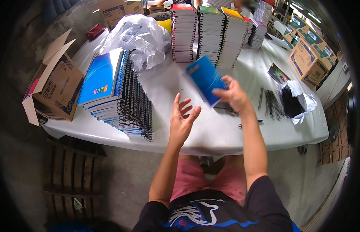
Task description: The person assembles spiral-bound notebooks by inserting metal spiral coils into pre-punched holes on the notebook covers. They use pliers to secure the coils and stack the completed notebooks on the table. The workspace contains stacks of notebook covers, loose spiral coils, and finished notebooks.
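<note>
Table (226,135), white, fills the scene over concrete floor; far tall notebook stacks (211,31), left leaning spiral pile (122,96), right black coils (271,102). Right hand (234,94) grips blue notebook (205,79) mid-table; left hand (182,121) open, empty.

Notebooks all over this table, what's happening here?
A person sits at a white table. The right hand holds up a blue notebook, tilted and blurred above the tabletop. The left hand is open and empty beside it. To the left lies a slanted stack of spiral-bound notebooks; tall stacks stand at the far edge. Loose black spirals and a bag of them lie to the right.
</note>
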`<state>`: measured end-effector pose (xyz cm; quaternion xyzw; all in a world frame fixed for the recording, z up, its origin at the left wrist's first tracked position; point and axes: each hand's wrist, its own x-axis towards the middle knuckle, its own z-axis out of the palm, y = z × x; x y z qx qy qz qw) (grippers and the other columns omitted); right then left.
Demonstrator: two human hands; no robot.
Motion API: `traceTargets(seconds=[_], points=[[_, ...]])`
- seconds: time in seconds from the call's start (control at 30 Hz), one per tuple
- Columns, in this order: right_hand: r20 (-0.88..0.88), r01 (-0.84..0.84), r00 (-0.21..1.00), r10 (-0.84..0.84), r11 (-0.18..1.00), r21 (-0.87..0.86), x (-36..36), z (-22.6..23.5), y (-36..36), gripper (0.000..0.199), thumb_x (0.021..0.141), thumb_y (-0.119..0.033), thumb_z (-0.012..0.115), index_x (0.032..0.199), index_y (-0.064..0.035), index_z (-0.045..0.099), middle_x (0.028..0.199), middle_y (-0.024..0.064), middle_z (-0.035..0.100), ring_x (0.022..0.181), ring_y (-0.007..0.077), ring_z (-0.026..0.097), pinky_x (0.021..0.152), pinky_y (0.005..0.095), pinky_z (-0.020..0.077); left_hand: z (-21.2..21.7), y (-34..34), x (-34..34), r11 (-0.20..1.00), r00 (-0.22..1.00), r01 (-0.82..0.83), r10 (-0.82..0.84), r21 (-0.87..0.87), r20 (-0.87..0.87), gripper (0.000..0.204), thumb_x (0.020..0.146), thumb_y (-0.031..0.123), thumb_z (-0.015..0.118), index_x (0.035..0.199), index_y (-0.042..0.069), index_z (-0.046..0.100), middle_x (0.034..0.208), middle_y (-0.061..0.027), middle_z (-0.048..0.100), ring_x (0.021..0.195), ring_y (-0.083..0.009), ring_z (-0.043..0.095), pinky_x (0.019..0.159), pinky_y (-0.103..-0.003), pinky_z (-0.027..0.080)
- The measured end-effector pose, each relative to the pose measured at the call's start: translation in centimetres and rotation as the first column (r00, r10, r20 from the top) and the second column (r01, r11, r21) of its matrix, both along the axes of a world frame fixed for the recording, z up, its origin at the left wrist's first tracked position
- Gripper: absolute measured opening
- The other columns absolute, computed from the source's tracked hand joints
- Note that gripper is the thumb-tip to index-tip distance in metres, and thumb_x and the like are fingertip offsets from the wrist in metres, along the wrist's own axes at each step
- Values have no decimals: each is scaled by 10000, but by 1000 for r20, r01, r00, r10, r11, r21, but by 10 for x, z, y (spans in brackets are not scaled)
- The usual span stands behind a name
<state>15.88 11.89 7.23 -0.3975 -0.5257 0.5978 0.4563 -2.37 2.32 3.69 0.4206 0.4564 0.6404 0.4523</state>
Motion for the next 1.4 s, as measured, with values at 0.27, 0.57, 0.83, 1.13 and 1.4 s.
traceTargets(seconds=[0.27,0.57,0.83,1.13,1.4], points=[[472,381,756,-453,891,246,5,-36,42,386,797,-302,685,1020,1,600,959,120,652,904,212,614,806,319,479,-33,-4,-13,997,929,68,-71,21,364,420,846,51,647,1170,11,383,996,-111,603,884,-156,596,794,-265,480],[707,378,581,-404,903,206,0,-71,103,527,565,-132,847,1012,51,636,938,166,674,817,229,657,759,320,504,-39,-17,-22,1000,958,7,2,-31,285,499,842,50,651,1167,49,272,971,-157,615,874,-173,606,822,-278,472],[511,282,766,-390,918,279,4,-38,85,535,573,-180,834,1050,-11,660,888,134,690,752,191,655,719,294,503,-35,-22,-25,998,954,38,-21,-51,298,476,841,45,650,1137,55,278,958,-162,613,860,-179,615,806,-290,493],[602,160,705,-376,910,383,5,-53,85,449,654,-198,778,1030,6,642,874,179,679,790,254,664,753,339,500,-36,-26,-24,997,950,54,-36,-50,311,474,844,56,648,1142,62,279,960,-165,611,879,-189,615,827,-304,498],[818,127,246,-520,854,505,-12,-67,71,291,863,-297,570,1032,-60,575,866,182,665,837,381,637,779,510,463,-34,-28,-21,998,954,39,-21,-54,299,473,847,64,648,1152,53,286,959,-153,608,881,-182,612,823,-302,495]])
